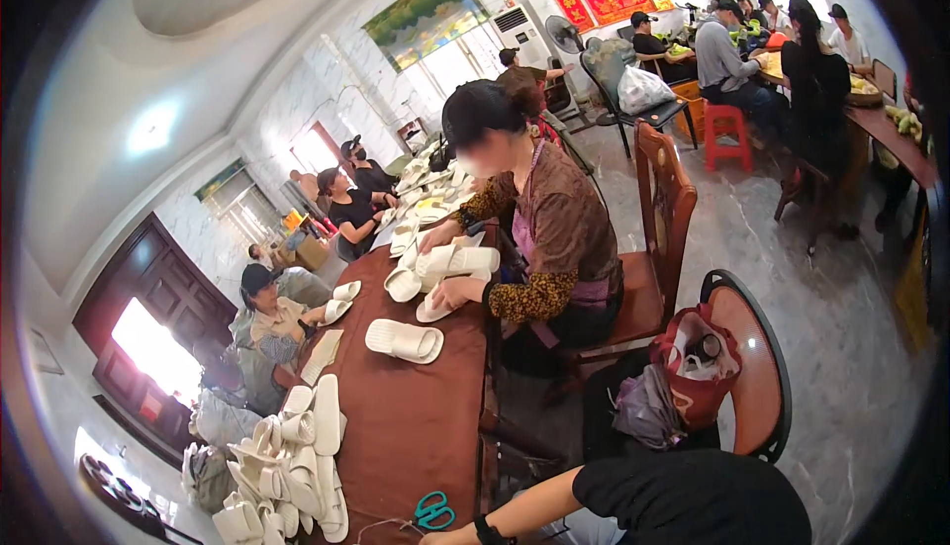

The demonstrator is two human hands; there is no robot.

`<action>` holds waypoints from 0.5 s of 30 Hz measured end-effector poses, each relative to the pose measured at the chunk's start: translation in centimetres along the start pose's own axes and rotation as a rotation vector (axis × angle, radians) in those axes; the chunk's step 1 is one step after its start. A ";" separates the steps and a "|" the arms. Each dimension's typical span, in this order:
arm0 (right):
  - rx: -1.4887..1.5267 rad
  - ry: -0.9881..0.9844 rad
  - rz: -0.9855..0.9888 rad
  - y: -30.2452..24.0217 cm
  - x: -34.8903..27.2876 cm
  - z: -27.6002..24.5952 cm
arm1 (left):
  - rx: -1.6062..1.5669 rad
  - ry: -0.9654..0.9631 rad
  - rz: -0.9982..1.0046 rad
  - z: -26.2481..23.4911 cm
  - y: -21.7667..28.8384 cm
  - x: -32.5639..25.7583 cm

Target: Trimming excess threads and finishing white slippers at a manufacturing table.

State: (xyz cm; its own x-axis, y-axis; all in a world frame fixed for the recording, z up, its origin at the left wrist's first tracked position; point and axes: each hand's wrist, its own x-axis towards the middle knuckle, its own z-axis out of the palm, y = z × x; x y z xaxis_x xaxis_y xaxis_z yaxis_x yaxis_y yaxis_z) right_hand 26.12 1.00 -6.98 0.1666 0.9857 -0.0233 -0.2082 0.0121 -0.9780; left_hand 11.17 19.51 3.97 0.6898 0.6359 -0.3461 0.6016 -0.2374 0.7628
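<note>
My right hand point(437, 538) is at the lower edge, mostly cut off, beyond a black wristband and a black sleeve. Its fingers do not show, so neither their closing nor any hold can be told. Just above it, teal-handled scissors point(433, 511) lie on the brown-covered table point(411, 426). A thin pale cord point(384, 523) runs across the cloth beside the hand. Left of these, a pile of cream slippers point(297, 456) covers the table's edge. One ribbed cream slipper point(404, 340) lies alone farther up the cloth. My left hand is out of view.
A person in a brown top point(564, 219) handles cream slippers point(455, 263) at the same table. Across it sits another person point(272, 313). A chair point(757, 367) with a red bag point(698, 362) stands at the right. More people work at a farther table point(881, 139).
</note>
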 end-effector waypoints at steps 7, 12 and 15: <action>-0.058 -0.148 -0.020 -0.9 0.4 0.9 | 0.116 0.251 0.295 -3.2 -8.4 -4.4; -0.658 -0.421 -0.299 -8.0 2.0 0.6 | 0.305 0.154 0.636 -7.7 -17.9 -6.5; -1.155 -0.358 -0.630 -10.7 3.3 3.1 | 0.352 0.418 0.804 -5.8 -15.6 -8.3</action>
State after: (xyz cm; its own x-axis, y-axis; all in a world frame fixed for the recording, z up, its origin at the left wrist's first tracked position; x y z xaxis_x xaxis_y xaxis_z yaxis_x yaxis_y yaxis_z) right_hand 25.96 4.66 4.07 -0.3606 0.8567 0.3689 0.7566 0.5000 -0.4215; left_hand -6.27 22.21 -1.91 0.7898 0.3808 0.4808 0.1459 -0.8781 0.4558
